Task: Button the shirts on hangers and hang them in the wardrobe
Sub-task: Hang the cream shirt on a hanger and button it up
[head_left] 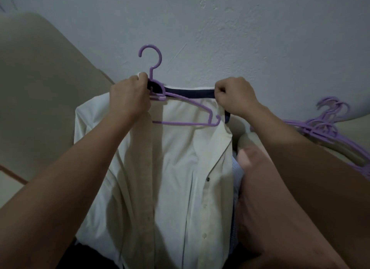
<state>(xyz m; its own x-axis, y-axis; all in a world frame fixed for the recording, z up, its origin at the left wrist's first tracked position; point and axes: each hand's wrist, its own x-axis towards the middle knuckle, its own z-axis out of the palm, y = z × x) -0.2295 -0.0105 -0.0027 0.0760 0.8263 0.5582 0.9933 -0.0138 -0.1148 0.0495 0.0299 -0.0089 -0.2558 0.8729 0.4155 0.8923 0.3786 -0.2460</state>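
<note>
A white shirt [176, 168] with a dark inner collar band hangs open in front of me, its buttons undone. A purple plastic hanger [180, 112] lies partly inside it, hook pointing up, right shoulder end showing against the shirt's inside. My left hand [130, 96] grips the collar's left end together with the hanger's neck. My right hand [234, 97] pinches the collar's right end, fingers curled tight. A dark button [207, 179] shows on the right placket.
Several more purple hangers [324, 126] lie stacked at the right on a pale surface. A beige panel [40, 88] stands at the left. A grey textured wall [240, 38] is behind. My bare knee [260, 188] rises at the lower right, over a bluish cloth [237, 174].
</note>
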